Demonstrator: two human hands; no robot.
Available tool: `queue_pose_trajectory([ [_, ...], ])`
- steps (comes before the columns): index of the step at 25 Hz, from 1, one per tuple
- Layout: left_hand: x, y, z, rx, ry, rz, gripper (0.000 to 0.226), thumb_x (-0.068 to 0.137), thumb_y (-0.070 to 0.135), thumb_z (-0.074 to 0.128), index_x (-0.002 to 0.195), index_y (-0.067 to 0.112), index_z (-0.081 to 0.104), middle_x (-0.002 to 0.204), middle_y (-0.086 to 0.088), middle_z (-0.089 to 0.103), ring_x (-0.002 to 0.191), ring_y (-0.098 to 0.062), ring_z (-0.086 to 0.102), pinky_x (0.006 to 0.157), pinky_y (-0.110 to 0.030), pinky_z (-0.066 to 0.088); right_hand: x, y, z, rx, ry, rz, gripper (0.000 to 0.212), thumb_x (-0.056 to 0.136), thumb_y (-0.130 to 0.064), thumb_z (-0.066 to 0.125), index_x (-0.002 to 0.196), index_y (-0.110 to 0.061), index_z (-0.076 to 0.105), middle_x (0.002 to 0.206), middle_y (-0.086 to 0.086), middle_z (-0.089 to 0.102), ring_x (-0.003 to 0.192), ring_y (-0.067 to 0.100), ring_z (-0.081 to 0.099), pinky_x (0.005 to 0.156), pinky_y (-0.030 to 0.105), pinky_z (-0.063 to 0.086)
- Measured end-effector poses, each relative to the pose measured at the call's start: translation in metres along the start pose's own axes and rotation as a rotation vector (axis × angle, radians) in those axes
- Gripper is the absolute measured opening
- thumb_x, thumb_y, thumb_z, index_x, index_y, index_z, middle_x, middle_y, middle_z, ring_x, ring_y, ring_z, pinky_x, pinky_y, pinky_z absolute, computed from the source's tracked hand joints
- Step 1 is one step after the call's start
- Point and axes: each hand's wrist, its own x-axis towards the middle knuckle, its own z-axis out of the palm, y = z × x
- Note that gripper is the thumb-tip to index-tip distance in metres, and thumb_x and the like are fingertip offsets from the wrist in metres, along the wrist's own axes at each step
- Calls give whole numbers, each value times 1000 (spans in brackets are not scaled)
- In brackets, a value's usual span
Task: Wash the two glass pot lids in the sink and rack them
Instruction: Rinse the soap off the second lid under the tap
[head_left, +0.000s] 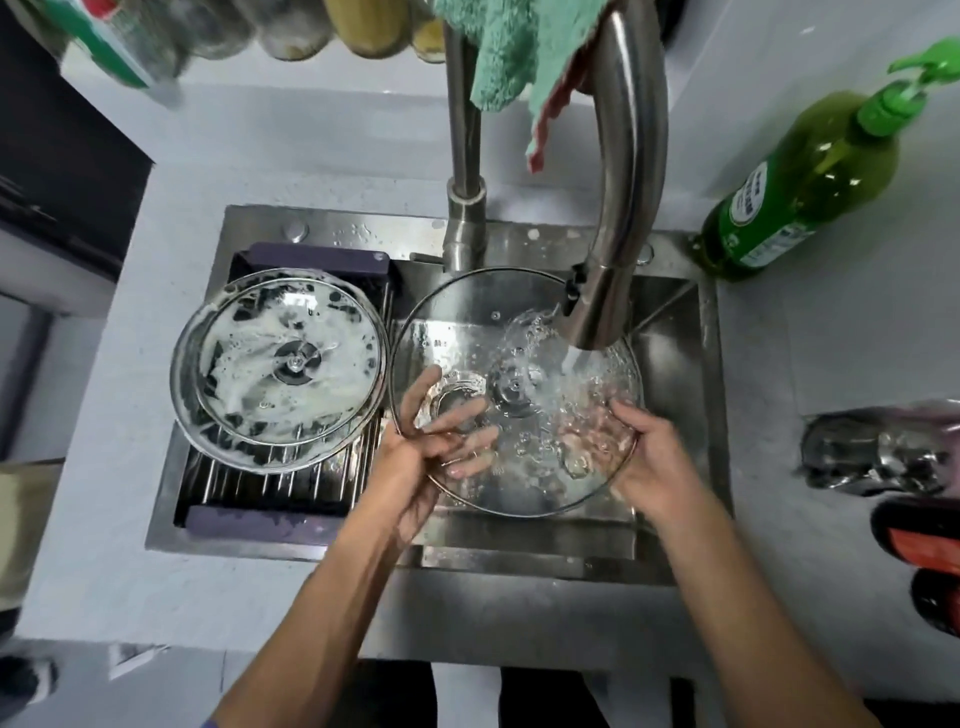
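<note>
One glass lid (514, 389) is held over the sink (670, 364) under faucet (618, 208) water, gripped by left hand (415, 457) and right hand (649, 457). Soapy second lid (280, 364) sits unrinsed on rack (291, 483). Roughly halfway.

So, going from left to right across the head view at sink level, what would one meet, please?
Soapy glass pot lid on the rack → left hand → clear glass pot lid under running water → right hand → green dish-soap bottle.

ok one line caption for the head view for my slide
Both hands rinse a glass lid under the tap; soapy lid waits.
</note>
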Motion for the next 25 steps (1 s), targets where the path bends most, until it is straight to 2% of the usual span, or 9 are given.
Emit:
queue_pose_trajectory([
  [3, 8, 32, -8, 26, -182, -50, 88, 65, -9, 57, 145, 26, 50, 138, -26, 59, 121, -49, 59, 95, -60, 53, 10, -24, 2, -270, 51, 13, 31, 90, -22, 65, 116, -5, 65, 95, 18, 75, 78, 31, 76, 63, 40, 62],
  [7, 1, 3, 18, -294, -197, -9, 85, 72, -7, 51, 149, 27, 46, 148, -18, 52, 130, -39, 54, 103, -70, 41, -5, 29, 9, -90, 124, -164, 30, 83, -29, 70, 108, -12, 73, 97, 9, 77, 78, 28, 76, 62, 37, 62],
  [10, 12, 14, 11, -207, -285, -8, 93, 67, -15, 49, 149, 28, 44, 151, -17, 49, 135, -48, 47, 100, -68, 46, -12, 31, 13, -6, 32, -85, 15, 83, -23, 69, 89, -16, 80, 89, 6, 77, 76, 26, 75, 61, 37, 60],
  [13, 18, 37, 1, -126, -386, -67, 100, 61, -13, 51, 151, 29, 42, 151, -19, 48, 134, -51, 46, 97, -68, 48, -6, -10, 19, -133, 27, -32, 31, 79, -25, 70, 103, -6, 70, 92, 15, 76, 71, 28, 74, 58, 37, 59],
  [16, 23, 29, 7, -9, -190, -162, 77, 78, -12, 42, 146, 24, 48, 137, -18, 62, 109, -45, 68, 80, -51, 61, -6, -31, 11, -245, 94, -101, 37, 79, -24, 71, 113, -11, 67, 109, 16, 74, 80, 35, 74, 71, 49, 62],
  [18, 29, 17, 16, 374, 235, 6, 55, 94, -4, 49, 142, 23, 47, 131, -12, 66, 92, -26, 73, 73, -35, 62, -13, -26, 2, -190, 88, -197, 33, 82, -20, 67, 115, -15, 68, 111, 12, 75, 90, 40, 73, 72, 53, 62],
  [20, 31, 2, 21, 1188, 480, 298, 62, 96, 18, 60, 150, 33, 33, 154, -6, 44, 125, -22, 55, 106, -43, 45, -20, -14, -8, -126, 106, -253, 35, 90, -16, 61, 125, -12, 63, 110, 12, 75, 90, 40, 74, 65, 49, 62],
  [23, 39, -24, 32, 1945, 46, 415, 67, 103, 54, 31, 157, 39, -7, 166, -3, -21, 154, -26, -16, 118, -55, -20, -30, 12, -13, -46, 144, -236, 26, 99, -14, 53, 121, -20, 65, 110, 14, 75, 88, 39, 74, 63, 43, 62],
  [25, 53, -26, 47, 1917, -73, 364, 65, 102, 61, 16, 156, 38, -13, 162, -2, -33, 149, -25, -28, 114, -56, -24, -34, 32, -7, 21, 155, -224, 26, 101, -15, 51, 118, -25, 68, 110, 11, 75, 88, 37, 74, 60, 38, 61],
])
